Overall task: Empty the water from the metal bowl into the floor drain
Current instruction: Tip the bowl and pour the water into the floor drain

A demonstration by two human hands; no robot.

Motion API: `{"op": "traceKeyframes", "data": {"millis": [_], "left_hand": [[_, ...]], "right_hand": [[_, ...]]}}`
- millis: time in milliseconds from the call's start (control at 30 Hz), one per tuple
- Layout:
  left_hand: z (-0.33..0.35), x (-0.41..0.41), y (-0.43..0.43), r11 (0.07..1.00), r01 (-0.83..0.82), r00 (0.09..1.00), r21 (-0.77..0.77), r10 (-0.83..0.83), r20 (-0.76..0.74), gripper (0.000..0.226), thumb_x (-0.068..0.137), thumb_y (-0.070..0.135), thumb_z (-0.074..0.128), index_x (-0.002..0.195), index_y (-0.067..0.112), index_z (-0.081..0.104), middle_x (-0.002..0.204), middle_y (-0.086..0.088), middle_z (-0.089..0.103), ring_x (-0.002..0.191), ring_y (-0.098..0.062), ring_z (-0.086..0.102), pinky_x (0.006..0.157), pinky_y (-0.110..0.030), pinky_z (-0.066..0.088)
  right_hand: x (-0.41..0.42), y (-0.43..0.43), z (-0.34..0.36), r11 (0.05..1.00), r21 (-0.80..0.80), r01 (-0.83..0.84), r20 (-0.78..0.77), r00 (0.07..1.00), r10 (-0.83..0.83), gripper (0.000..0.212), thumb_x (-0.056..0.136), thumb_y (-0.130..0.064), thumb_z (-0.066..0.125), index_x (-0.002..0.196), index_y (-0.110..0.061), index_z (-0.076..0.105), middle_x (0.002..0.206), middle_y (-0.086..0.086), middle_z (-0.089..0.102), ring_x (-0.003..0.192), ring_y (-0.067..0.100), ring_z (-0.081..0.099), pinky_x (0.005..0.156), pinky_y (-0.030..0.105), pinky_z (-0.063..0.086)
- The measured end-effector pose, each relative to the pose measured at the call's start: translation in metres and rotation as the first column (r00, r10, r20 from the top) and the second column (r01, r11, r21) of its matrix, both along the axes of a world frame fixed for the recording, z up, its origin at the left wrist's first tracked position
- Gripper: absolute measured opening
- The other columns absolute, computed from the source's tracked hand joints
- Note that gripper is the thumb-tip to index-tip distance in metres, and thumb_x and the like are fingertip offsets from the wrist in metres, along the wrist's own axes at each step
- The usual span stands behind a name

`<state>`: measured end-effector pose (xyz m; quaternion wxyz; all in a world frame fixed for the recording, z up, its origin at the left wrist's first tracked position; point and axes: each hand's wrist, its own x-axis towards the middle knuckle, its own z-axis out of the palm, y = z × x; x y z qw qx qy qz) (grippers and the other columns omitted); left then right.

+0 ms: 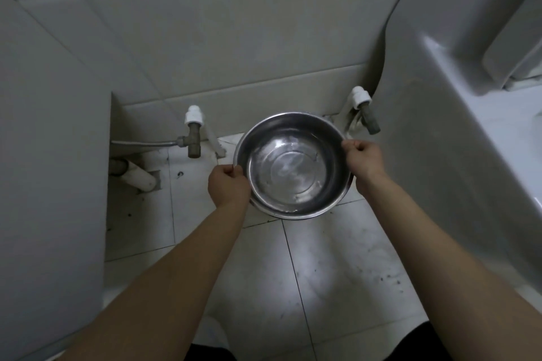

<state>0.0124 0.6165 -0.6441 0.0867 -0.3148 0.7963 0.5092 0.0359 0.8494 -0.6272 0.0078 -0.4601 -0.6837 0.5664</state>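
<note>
Above the tiled floor (322,267), near the foot of the wall (234,53), the bowl (293,167) is held roughly level with shallow water glinting in it. No drain shows, and it may lie hidden beneath the bowl. The left hand (227,187) and right hand (363,160) each grip the rim on opposite sides, fingers curled tightly round it. The pour likely goes best if the drain is found first, the bowl is lowered close over it, and the far rim is tipped slowly so the water falls in one stream.
</note>
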Motion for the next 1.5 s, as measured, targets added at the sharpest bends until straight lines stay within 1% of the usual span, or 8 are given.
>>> {"op": "traceKeyframes", "data": {"millis": [133, 467, 633, 733, 900, 1100, 1367, 1500], "left_hand": [[-0.003, 0.0, 0.005, 0.998, 0.046, 0.999, -0.032, -0.046, 0.01, 0.015, 0.098, 0.014, 0.057, 0.107, 0.004, 0.065, 0.098, -0.008, 0.066, 0.094, -0.026, 0.064, 0.091, -0.039, 0.055], [-0.004, -0.002, 0.011, 0.998, 0.068, 0.996, -0.001, -0.068, 0.061, 0.016, 0.093, 0.012, 0.06, 0.099, 0.001, 0.072, 0.095, -0.016, 0.073, 0.094, -0.032, 0.07, 0.091, -0.045, 0.059], [-0.006, -0.003, 0.011, 0.997, 0.047, 0.995, 0.054, -0.051, 0.086, 0.011, 0.093, 0.007, 0.063, 0.094, 0.008, 0.073, 0.089, -0.004, 0.071, 0.092, -0.024, 0.068, 0.089, -0.032, 0.055], [-0.007, -0.002, 0.012, 0.996, 0.039, 0.995, 0.079, -0.046, 0.086, 0.016, 0.093, 0.006, 0.062, 0.104, 0.009, 0.074, 0.087, 0.001, 0.066, 0.091, -0.02, 0.064, 0.085, -0.026, 0.047], [-0.012, -0.005, 0.011, 0.994, 0.03, 0.994, 0.108, -0.041, 0.099, 0.02, 0.092, 0.008, 0.065, 0.11, 0.009, 0.073, 0.102, -0.004, 0.07, 0.098, -0.022, 0.065, 0.091, -0.029, 0.051], [-0.016, -0.008, 0.013, 0.991, 0.027, 0.993, 0.129, -0.041, 0.106, 0.02, 0.089, 0.006, 0.067, 0.107, 0.009, 0.074, 0.103, -0.008, 0.073, 0.097, -0.024, 0.068, 0.092, -0.034, 0.056], [-0.021, -0.008, 0.014, 0.991, 0.016, 0.994, 0.136, -0.03, 0.104, 0.021, 0.09, 0.006, 0.067, 0.109, 0.01, 0.073, 0.107, -0.007, 0.071, 0.098, -0.025, 0.065, 0.084, -0.027, 0.049], [-0.023, -0.01, 0.014, 0.986, -0.011, 0.993, 0.167, -0.009, 0.115, 0.019, 0.088, 0.006, 0.071, 0.106, 0.01, 0.074, 0.103, -0.007, 0.072, 0.098, -0.026, 0.067, 0.092, -0.034, 0.055]], "right_hand": [[0.0, 0.004, 0.0, 1.0, 0.014, 0.016, -0.009, 1.0, -0.016, 0.033, 0.1, -0.017, 0.06, 0.067, -0.019, 0.057, 0.066, -0.001, 0.056, 0.074, 0.021, 0.056, 0.076, 0.036, 0.049], [0.001, 0.013, 0.006, 0.999, 0.01, 0.05, 0.012, 0.999, -0.05, 0.03, 0.1, -0.019, 0.06, 0.071, -0.019, 0.056, 0.072, 0.0, 0.059, 0.069, 0.016, 0.057, 0.082, 0.037, 0.051], [0.0, 0.014, 0.009, 0.998, 0.006, 0.069, 0.011, 0.998, -0.069, 0.024, 0.099, -0.02, 0.062, 0.075, -0.017, 0.06, 0.077, 0.0, 0.061, 0.088, 0.023, 0.06, 0.093, 0.04, 0.052], [0.0, 0.014, 0.009, 0.997, 0.005, 0.077, 0.002, 0.997, -0.077, 0.016, 0.099, -0.021, 0.063, 0.086, -0.012, 0.062, 0.078, 0.002, 0.06, 0.086, 0.021, 0.059, 0.088, 0.038, 0.051], [-0.001, 0.016, 0.008, 0.994, 0.021, 0.106, -0.011, 0.994, -0.105, 0.028, 0.098, -0.02, 0.064, 0.072, -0.018, 0.057, 0.072, 0.0, 0.057, 0.069, 0.011, 0.052, 0.081, 0.031, 0.045], [-0.001, 0.019, 0.011, 0.991, 0.011, 0.134, -0.01, 0.991, -0.133, 0.024, 0.097, -0.022, 0.066, 0.076, -0.015, 0.057, 0.075, 0.002, 0.058, 0.081, 0.02, 0.056, 0.081, 0.032, 0.046], [-0.004, 0.016, 0.017, 0.989, -0.003, 0.15, -0.02, 0.988, -0.15, 0.011, 0.096, -0.02, 0.067, 0.095, -0.009, 0.066, 0.079, 0.001, 0.062, 0.094, 0.024, 0.062, 0.103, 0.043, 0.053], [-0.005, 0.016, 0.018, 0.987, -0.026, 0.16, -0.034, 0.986, -0.161, 0.015, 0.097, -0.017, 0.066, 0.099, -0.003, 0.067, 0.078, 0.0, 0.062, 0.095, 0.023, 0.062, 0.107, 0.043, 0.05]]}}
